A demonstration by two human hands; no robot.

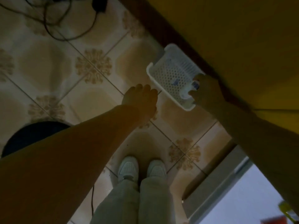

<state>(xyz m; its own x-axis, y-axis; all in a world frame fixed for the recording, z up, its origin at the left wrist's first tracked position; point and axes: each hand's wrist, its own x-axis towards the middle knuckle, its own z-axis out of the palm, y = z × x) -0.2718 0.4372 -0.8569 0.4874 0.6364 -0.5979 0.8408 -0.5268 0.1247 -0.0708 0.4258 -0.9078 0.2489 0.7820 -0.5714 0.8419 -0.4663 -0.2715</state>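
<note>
The white perforated plastic basket (pixel 169 73) is gripped at its rim by the right hand (pixel 207 92) — judged light, stiff; the left hand (pixel 140 99) beside it is relaxed, empty.

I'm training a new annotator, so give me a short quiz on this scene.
1. True or false: the white perforated plastic basket has solid walls without holes.
2. Which hand holds the basket's near end? A the left hand, B the right hand.
3. Fill in: the white shoes stand on a patterned ___ floor.
Key: 1 false; 2 B; 3 tiled.
</note>
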